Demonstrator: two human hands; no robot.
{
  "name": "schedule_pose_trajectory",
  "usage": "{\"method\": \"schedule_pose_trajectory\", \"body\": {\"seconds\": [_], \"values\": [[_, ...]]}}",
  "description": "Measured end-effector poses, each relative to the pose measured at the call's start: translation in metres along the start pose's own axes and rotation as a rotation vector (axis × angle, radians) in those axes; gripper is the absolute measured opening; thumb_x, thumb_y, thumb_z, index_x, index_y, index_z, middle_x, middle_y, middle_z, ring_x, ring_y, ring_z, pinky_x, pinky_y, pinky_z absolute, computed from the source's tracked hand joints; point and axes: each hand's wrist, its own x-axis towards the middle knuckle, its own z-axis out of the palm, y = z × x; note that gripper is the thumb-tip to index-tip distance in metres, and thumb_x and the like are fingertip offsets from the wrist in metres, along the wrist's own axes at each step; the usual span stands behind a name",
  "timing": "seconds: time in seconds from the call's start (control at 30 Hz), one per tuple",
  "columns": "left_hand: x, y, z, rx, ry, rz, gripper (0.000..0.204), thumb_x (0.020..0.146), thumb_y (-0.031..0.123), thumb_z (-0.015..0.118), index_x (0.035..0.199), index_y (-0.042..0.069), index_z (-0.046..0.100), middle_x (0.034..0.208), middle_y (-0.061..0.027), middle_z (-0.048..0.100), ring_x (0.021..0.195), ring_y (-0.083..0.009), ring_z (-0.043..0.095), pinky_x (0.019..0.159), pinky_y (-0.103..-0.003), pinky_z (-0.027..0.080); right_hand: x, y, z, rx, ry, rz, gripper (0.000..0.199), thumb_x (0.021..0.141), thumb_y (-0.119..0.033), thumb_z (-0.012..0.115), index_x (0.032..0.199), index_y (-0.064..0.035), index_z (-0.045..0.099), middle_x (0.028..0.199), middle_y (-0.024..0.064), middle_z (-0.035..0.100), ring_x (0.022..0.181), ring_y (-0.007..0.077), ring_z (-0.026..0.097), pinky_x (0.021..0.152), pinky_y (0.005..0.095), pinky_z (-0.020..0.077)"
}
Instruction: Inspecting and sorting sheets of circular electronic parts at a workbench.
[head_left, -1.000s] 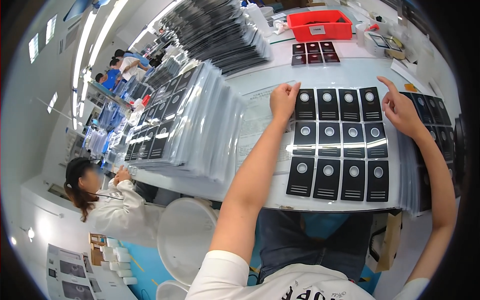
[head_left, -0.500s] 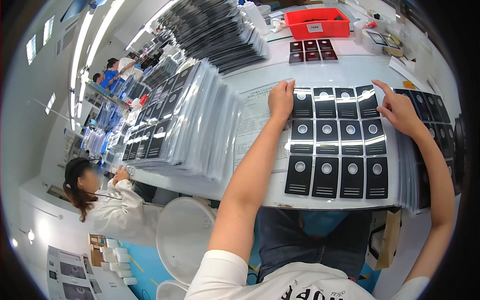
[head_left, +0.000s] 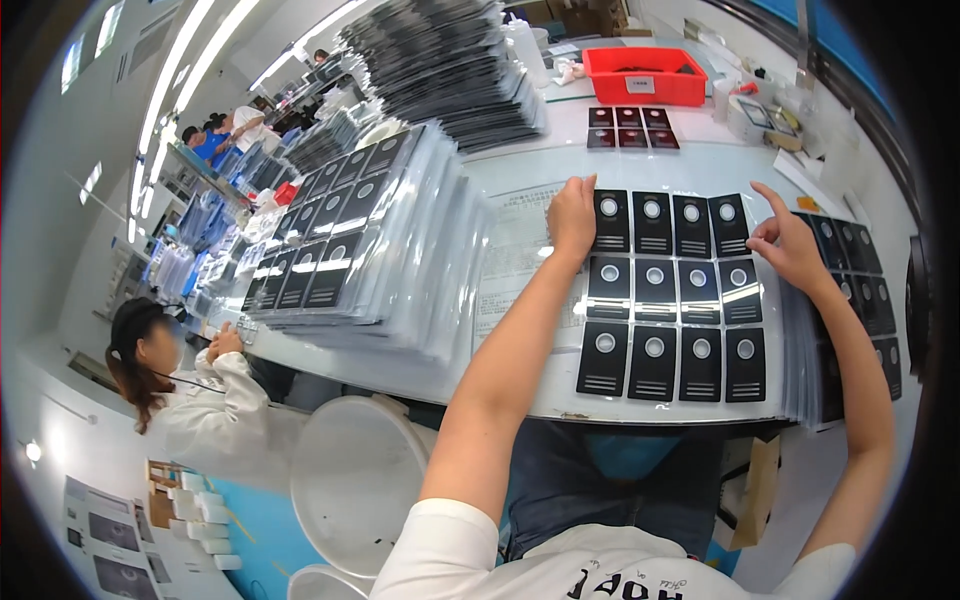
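Observation:
A clear plastic sheet (head_left: 669, 262) carries rows of black rectangular labels, each with a round pale spot and light lines. It lies on the white table in front of me. My left hand (head_left: 572, 217) is closed on its far left corner, fingers curled and pressed together. At the far right edge is my right hand (head_left: 787, 240), its index finger stretched out. The thumb and curled fingers close on the sheet's edge beside a slightly tilted label (head_left: 728, 225). Beneath my right forearm sits a stack of similar sheets (head_left: 846, 270), partly hidden.
A tall pile of label sheets (head_left: 345, 230) stands on the left, with a higher dark stack (head_left: 430, 75) behind it. Farther back are a red bin (head_left: 645, 78) and a small dark-red label sheet (head_left: 632, 128). A seated person (head_left: 190, 385) works at left, near a white tub (head_left: 355, 480).
My view has shifted slightly, so the table appears a little lower. Both hands remain at the same edges of the sheet. The right index finger stays extended.

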Motion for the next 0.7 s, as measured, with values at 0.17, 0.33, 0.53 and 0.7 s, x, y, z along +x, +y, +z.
{"method": "schedule_pose_trajectory", "body": {"seconds": [0.17, 0.33, 0.53, 0.7], "values": [[0.000, -0.009, -0.002, -0.146, 0.060, 0.133, 0.037, 0.096, 0.029, 0.039, 0.080, 0.001, 0.056, 0.076, -0.0238, 0.056, 0.072, -0.0410, 0.053, 0.063, -0.049, 0.039, 0.012, 0.010, 0.005, 0.003, -0.073, 0.115, 0.067, 0.077, -0.025, 0.069, 0.133, -0.0035, 0.039, 0.064, 0.0037, 0.062, 0.060, 0.0144, 0.060, 0.060, 0.0267, 0.0454], [0.007, -0.037, 0.005, -0.066, 0.223, 0.161, 0.040, 0.096, 0.035, 0.043, 0.076, 0.002, 0.053, 0.065, -0.0205, 0.056, 0.061, -0.0425, 0.052, 0.056, -0.050, 0.038, 0.063, 0.020, 0.028, -0.111, -0.350, 0.291, 0.044, 0.081, -0.042, 0.066, 0.091, 0.0006, 0.065, 0.069, 0.0053, 0.067, 0.067, 0.0120, 0.065, 0.064, 0.0258, 0.0499], [0.000, -0.027, 0.014, -0.119, 0.135, 0.040, 0.046, 0.095, 0.039, 0.047, 0.070, 0.000, 0.052, 0.063, -0.0204, 0.055, 0.059, -0.0394, 0.052, 0.056, -0.047, 0.039, 0.037, 0.031, 0.036, 0.083, -0.148, 0.350, 0.036, 0.087, -0.036, 0.060, 0.081, -0.0011, 0.063, 0.070, 0.0053, 0.062, 0.060, 0.0118, 0.059, 0.057, 0.0251, 0.0472], [0.011, -0.049, 0.008, -0.119, 0.028, 0.044, 0.050, 0.092, 0.041, 0.051, 0.066, -0.001, 0.054, 0.064, -0.0207, 0.056, 0.059, -0.0379, 0.052, 0.057, -0.045, 0.040, 0.017, -0.002, 0.050, 0.269, -0.030, 0.431, 0.042, 0.090, -0.041, 0.055, 0.089, 0.0015, 0.059, 0.070, 0.0062, 0.058, 0.055, 0.0126, 0.057, 0.045, 0.0257, 0.0475]]}}
